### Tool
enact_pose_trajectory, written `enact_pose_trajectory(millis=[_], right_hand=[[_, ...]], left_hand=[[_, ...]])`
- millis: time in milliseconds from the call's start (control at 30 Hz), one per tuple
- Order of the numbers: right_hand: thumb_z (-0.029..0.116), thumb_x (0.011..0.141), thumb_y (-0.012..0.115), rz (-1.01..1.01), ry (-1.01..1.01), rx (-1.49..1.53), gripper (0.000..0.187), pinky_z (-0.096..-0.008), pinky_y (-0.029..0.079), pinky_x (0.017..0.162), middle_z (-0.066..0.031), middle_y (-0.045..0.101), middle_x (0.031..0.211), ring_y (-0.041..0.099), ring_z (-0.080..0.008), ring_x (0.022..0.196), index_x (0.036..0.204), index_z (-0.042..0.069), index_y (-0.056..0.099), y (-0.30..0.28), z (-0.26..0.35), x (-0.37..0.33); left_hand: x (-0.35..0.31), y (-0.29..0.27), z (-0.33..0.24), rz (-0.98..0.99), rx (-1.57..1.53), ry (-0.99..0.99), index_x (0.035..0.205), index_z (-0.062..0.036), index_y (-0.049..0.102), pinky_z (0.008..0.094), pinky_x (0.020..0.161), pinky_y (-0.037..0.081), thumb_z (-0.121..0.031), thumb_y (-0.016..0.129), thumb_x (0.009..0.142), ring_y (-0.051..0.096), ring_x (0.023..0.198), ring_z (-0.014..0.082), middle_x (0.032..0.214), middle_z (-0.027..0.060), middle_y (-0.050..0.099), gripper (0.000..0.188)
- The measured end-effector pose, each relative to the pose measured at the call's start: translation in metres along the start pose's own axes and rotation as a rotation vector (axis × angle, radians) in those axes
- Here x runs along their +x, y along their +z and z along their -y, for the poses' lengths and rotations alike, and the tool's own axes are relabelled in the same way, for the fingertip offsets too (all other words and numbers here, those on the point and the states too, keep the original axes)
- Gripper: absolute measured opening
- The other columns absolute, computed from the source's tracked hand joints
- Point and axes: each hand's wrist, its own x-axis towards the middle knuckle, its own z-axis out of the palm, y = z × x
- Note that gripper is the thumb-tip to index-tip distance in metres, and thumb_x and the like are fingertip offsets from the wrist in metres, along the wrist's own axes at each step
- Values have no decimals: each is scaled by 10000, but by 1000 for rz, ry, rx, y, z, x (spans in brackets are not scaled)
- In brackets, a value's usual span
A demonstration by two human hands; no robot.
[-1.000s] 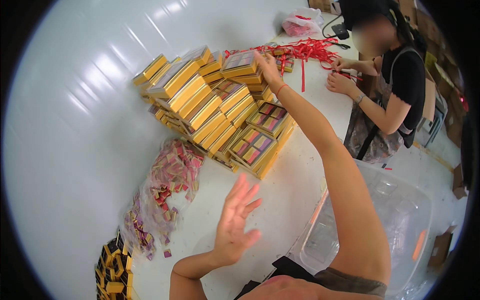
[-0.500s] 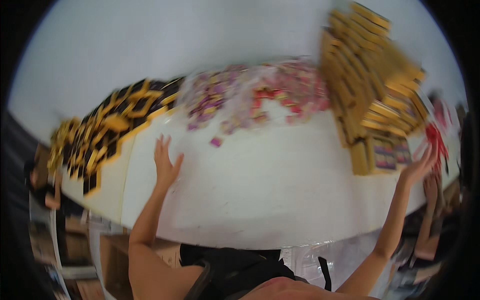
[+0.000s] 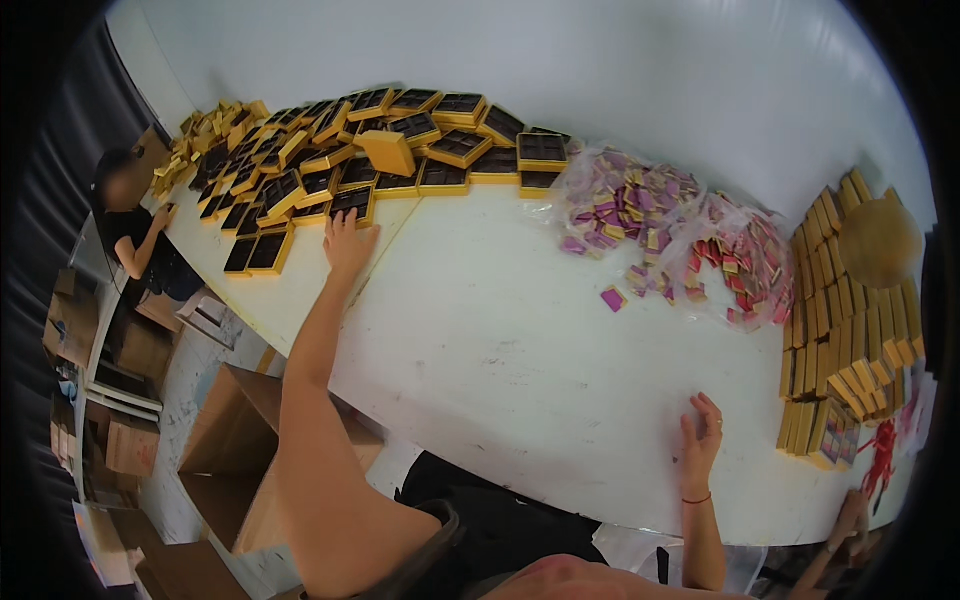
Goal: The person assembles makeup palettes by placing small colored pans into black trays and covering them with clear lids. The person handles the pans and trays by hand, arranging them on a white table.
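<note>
My left hand (image 3: 347, 243) reaches far left across the white table (image 3: 490, 340), its fingertips touching a gold-rimmed box with a dark insert (image 3: 350, 201) at the edge of a spread of several open gold boxes (image 3: 400, 150). It holds nothing. My right hand (image 3: 698, 440) rests flat on the bare tabletop near the front edge, fingers apart, empty. Right of that hand stand rows of closed gold boxes (image 3: 840, 330).
Clear bags of pink and purple wrapped sweets (image 3: 670, 225) lie at the back centre-right, one loose piece (image 3: 612, 298) in front. Another person (image 3: 135, 225) works at the far left end. Cardboard boxes (image 3: 240, 450) sit on the floor left. Red ribbon (image 3: 880, 450) lies far right.
The view has swung left from the gold box stacks to the open boxes. My left hand has stretched out to the open boxes; my right hand came down from the stacks onto the table.
</note>
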Motion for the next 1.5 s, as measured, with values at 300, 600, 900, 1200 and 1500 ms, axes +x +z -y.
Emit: enact_pose_trajectory(millis=[300, 600, 900, 1200, 1500], right_hand=[[193, 729, 802, 322, -406, -97, 748, -498, 249, 1125, -190, 344, 1505, 247, -408, 1416, 1392, 79, 473, 79, 100, 10], [544, 623, 837, 588, -721, -296, 964, -542, 270, 1094, -221, 326, 1505, 325, -429, 1359, 1400, 94, 485, 116, 144, 26], [263, 589, 877, 408, -401, -236, 856, -528, 270, 1118, -196, 321, 1503, 274, -454, 1380, 1360, 118, 533, 67, 100, -8], [170, 655, 800, 426, -313, -301, 713, -518, 230, 1140, -169, 311, 1534, 236, -436, 1412, 1334, 180, 584, 44, 89, -2], [176, 662, 771, 542, -392, -147, 711, -487, 240, 1162, -146, 293, 1555, 213, -424, 1434, 1345, 228, 584, 36, 81, -11]], left_hand=[[-205, -81, -95, 243, -625, 975, 1289, -125, 565, 492, 1041, 341, -306, 742, 810, 438, 1300, 357, 1394, 170, 489, 543], [-37, 2, -132, 107, -755, 489, 1365, -87, 505, 466, 1148, 252, -228, 687, 832, 397, 1340, 335, 1423, 164, 482, 580], [14, -4, -48, -138, -108, 309, 1185, -135, 641, 456, 961, 397, -232, 731, 808, 567, 1048, 270, 1085, 77, 584, 399], [-202, -80, -76, 182, -590, 576, 1040, -127, 730, 312, 643, 495, -113, 780, 765, 593, 773, 214, 875, 50, 579, 280], [-297, -95, -157, 439, -828, 1105, 1053, -145, 742, 295, 606, 491, -54, 812, 704, 574, 742, 182, 860, 36, 574, 367]])
